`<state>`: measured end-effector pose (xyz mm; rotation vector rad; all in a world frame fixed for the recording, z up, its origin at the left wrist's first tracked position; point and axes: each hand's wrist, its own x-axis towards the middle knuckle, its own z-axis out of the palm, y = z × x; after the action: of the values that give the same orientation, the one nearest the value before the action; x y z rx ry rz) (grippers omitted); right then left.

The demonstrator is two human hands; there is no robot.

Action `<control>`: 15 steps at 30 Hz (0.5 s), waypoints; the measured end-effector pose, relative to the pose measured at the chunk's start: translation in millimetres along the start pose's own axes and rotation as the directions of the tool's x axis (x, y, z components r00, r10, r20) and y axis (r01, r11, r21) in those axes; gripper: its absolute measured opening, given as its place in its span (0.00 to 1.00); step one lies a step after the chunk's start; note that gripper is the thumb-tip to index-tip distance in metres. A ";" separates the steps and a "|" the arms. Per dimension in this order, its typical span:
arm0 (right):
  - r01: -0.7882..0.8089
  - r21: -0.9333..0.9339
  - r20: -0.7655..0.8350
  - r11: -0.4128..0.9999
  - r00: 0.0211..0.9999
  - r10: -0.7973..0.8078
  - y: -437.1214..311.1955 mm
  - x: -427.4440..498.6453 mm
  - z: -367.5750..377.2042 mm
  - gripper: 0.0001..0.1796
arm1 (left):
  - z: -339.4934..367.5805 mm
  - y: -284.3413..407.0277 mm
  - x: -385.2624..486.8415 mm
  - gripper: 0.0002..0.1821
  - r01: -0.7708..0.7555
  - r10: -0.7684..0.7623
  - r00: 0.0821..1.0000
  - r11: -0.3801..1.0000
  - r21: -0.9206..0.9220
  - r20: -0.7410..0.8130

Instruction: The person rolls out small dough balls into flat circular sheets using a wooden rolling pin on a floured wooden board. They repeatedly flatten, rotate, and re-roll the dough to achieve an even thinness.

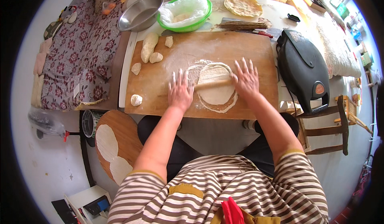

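A wooden rolling pin lies across a thin round sheet of dough on a floured wooden board. My left hand is over the pin's left end, fingers stretched forward. Over its right end is my right hand, fingers spread; both palms hide the pin's ends. Loose flour rings the sheet. Toward the board's left lie a thick dough roll and several small dough pieces, including one beside the roll and one near the front edge.
Behind the board stand a steel basin and a green basin lined with plastic. A flatbread, a straw brush and a red-handled tool lie nearby. Right is a black electric griddle; lower left, a round board bears dough sheets.
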<state>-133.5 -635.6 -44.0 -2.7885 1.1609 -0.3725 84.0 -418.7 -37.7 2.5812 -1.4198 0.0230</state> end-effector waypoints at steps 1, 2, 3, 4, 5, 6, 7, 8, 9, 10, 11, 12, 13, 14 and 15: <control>0.044 -0.003 0.023 0.999 0.999 -0.044 -3.3 -24.5 -10.1 0.39 | -8.5 1.3 -22.3 0.36 -0.025 0.025 1.000 1.000 0.014 0.004; 0.085 0.028 0.013 0.996 0.996 -0.085 -8.3 -48.9 -25.3 0.37 | -15.3 0.8 -40.4 0.36 -0.043 0.043 0.999 0.999 0.012 0.007; 0.106 0.048 0.000 0.993 0.994 -0.106 -4.9 -68.9 -36.3 0.35 | -16.8 5.3 -51.4 0.36 -0.081 0.081 0.997 0.997 0.000 0.014; 0.124 0.056 -0.025 0.991 0.992 -0.122 -1.6 -80.2 -36.0 0.32 | -19.3 6.7 -59.2 0.35 -0.112 0.112 0.994 0.994 -0.004 0.022; 0.141 0.063 -0.050 0.988 0.989 -0.138 2.5 -89.9 -33.9 0.30 | -19.8 8.5 -56.8 0.35 -0.125 0.128 0.991 0.989 -0.075 0.047; 0.163 0.072 -0.077 0.984 0.984 -0.158 3.5 -96.7 -32.3 0.27 | -21.3 10.7 -49.8 0.34 -0.131 0.142 0.987 0.981 -0.143 0.070; 0.165 0.095 -0.090 0.982 0.984 -0.157 2.8 -101.3 -31.9 0.25 | -22.2 14.8 -41.6 0.33 -0.136 0.159 0.983 0.967 -0.215 0.092; 0.167 0.118 -0.104 0.979 0.982 -0.155 1.3 -105.5 -30.9 0.23 | -20.2 25.2 -35.1 0.31 -0.214 0.219 0.976 0.945 -0.249 -0.006; 0.172 0.139 -0.120 0.975 0.981 -0.156 -1.2 -107.2 -31.2 0.21 | -20.5 34.4 -27.2 0.30 -0.249 0.264 0.964 0.930 -0.271 0.020; 0.184 0.125 -0.159 0.975 0.974 -0.163 -5.5 -111.4 -32.2 0.21 | -21.1 43.1 -19.3 0.29 -0.282 0.308 0.950 0.913 -0.295 0.044; 0.190 0.128 -0.178 0.974 0.970 -0.166 -10.1 -116.2 -32.5 0.20 | -22.5 50.2 -12.9 0.28 -0.313 0.351 0.934 0.895 -0.319 0.067; 0.189 0.129 -0.195 0.973 0.967 -0.162 -13.1 -122.1 -32.1 0.19 | -22.4 58.0 -7.3 0.26 -0.340 0.378 0.924 0.876 -0.343 0.050; 0.190 0.130 -0.214 0.973 0.964 -0.160 -16.3 -127.6 -31.8 0.18 | -24.1 62.1 -8.1 0.26 -0.340 0.372 0.925 0.899 -0.276 0.072; 0.206 0.120 -0.230 0.971 0.957 -0.174 -19.7 -132.7 -31.7 0.16 | -26.4 65.1 -10.3 0.27 -0.338 0.363 0.927 0.918 -0.206 0.094; 0.216 0.106 -0.218 0.971 0.958 -0.189 -22.2 -137.8 -32.7 0.16 | -31.3 69.2 -12.8 0.27 -0.337 0.353 0.928 0.932 -0.135 0.119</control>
<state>-220.5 -522.1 -34.1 -2.8125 0.8487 -0.7437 21.7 -438.5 3.0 2.2502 -1.8550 -0.1872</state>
